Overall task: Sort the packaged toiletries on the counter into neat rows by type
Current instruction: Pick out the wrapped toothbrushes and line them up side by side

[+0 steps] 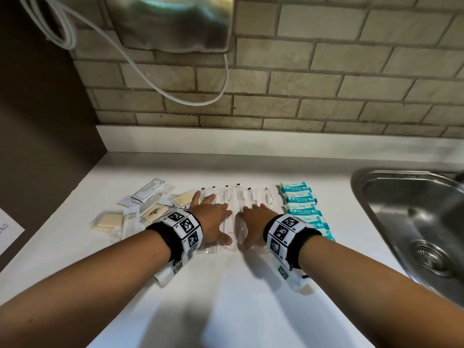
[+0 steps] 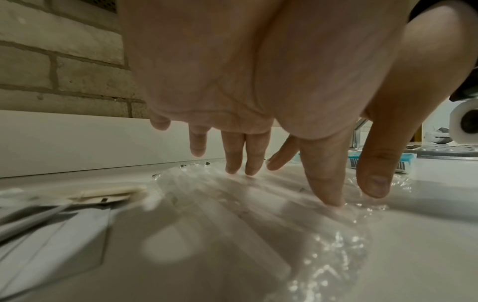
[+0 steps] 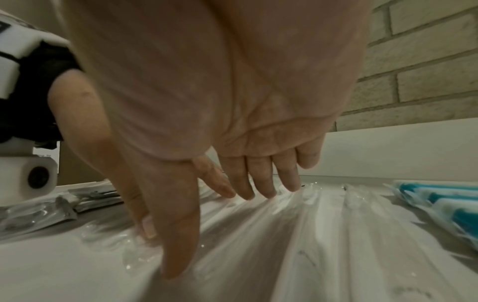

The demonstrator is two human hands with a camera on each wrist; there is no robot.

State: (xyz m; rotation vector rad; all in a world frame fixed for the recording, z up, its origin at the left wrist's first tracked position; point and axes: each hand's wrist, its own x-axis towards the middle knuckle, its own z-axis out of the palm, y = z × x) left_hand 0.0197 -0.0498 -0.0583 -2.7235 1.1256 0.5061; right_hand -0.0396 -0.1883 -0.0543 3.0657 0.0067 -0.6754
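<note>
Several clear-wrapped toothbrush packets (image 1: 236, 197) lie side by side in a row on the white counter (image 1: 226, 297). My left hand (image 1: 213, 217) rests flat on the left part of the row with its fingers spread straight. My right hand (image 1: 253, 219) presses flat on the right part, fingers straight. In the wrist views the fingertips (image 2: 328, 200) (image 3: 175, 269) touch the crinkled plastic. A column of teal mini wipes packs (image 1: 303, 209) sits right of the row. A loose heap of soap bars, sachets and a comb packet (image 1: 140, 209) lies to the left.
A steel sink (image 1: 414, 222) is set into the counter at the right. A brick wall (image 1: 301, 84) with a white upstand runs along the back. A metal dispenser (image 1: 175, 21) and a white cable (image 1: 150, 79) hang above. A dark panel (image 1: 37, 121) closes the left side.
</note>
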